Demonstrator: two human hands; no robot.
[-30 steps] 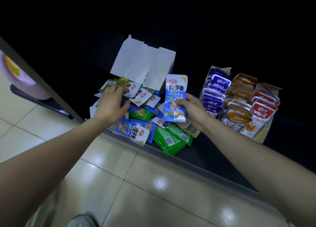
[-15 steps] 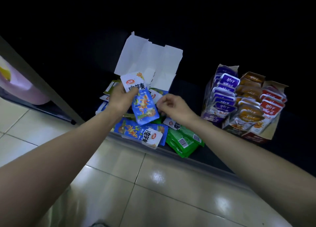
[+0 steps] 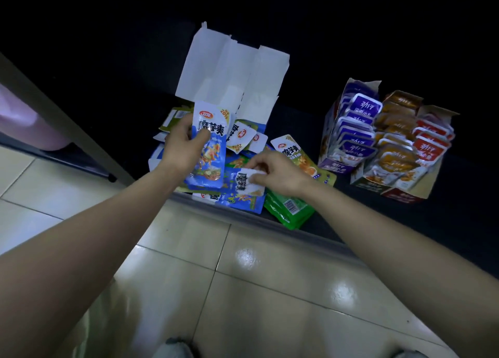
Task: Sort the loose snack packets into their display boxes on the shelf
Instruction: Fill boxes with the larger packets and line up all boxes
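Where the glossy beige floor tiles (image 3: 270,290) end, with glare spots on them, a dark matte shelf (image 3: 378,222) starts: low, with a grey front lip. At far centre on it is a white cardboard box (image 3: 232,68), creased flaps standing open, plain inner faces showing. At right, well apart from that, three cardboard display boxes (image 3: 399,193) sit side by side, touching. Purple packets (image 3: 353,131) are in the left one, orange-brown packets (image 3: 394,155) in the middle, red packets (image 3: 432,144) in the right. All are flat rounded-corner sachets standing in packed rows.

The loose packet pile (image 3: 240,141) lies between the white box and the shelf lip: shiny flat pouches, mostly blue with white tops, overlapping at mixed angles. Green packets (image 3: 289,209) are stacked at the pile's near right by the lip, barcode side up. A yellow-green packet (image 3: 297,155) lies tilted just far of the right hand.

Left hand (image 3: 183,147): arm reaches in from near left, fingers wrapped round one blue packet (image 3: 212,152), thumb across its front. That packet is held roughly upright above the pile, white end far.

Right hand (image 3: 275,174): arm in from near right, palm down, fingers pinching the white end of a second blue packet (image 3: 248,187), which lies on the pile's near edge.
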